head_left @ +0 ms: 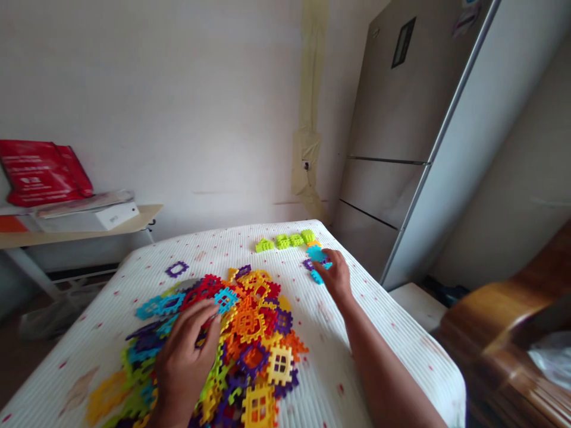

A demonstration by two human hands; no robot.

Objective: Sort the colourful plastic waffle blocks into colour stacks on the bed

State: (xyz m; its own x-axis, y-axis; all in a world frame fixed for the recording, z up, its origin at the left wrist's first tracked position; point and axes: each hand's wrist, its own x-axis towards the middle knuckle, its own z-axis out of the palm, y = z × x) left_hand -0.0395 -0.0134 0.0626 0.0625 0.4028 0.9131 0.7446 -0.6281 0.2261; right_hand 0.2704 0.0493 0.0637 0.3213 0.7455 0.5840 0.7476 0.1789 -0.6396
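Observation:
A heap of colourful interlocking plastic tiles (pixel 250 333) lies on a white dotted cloth (pixel 276 238). My left hand (pixel 187 351) rests on the heap, fingers bent over the tiles near a blue piece (pixel 226 299). My right hand (pixel 336 276) reaches to the far right and pinches blue tiles (pixel 317 254) beside a purple one. A row of lime green tiles (pixel 285 241) lies just beyond that hand. One purple tile (pixel 177 268) lies apart at the far left.
A tall grey fridge (pixel 401 148) stands at the right past the cloth's edge. A low shelf (pixel 80 229) at the left carries a red bag (pixel 40 172) and a white box. Wooden furniture (pixel 504 333) sits at the near right.

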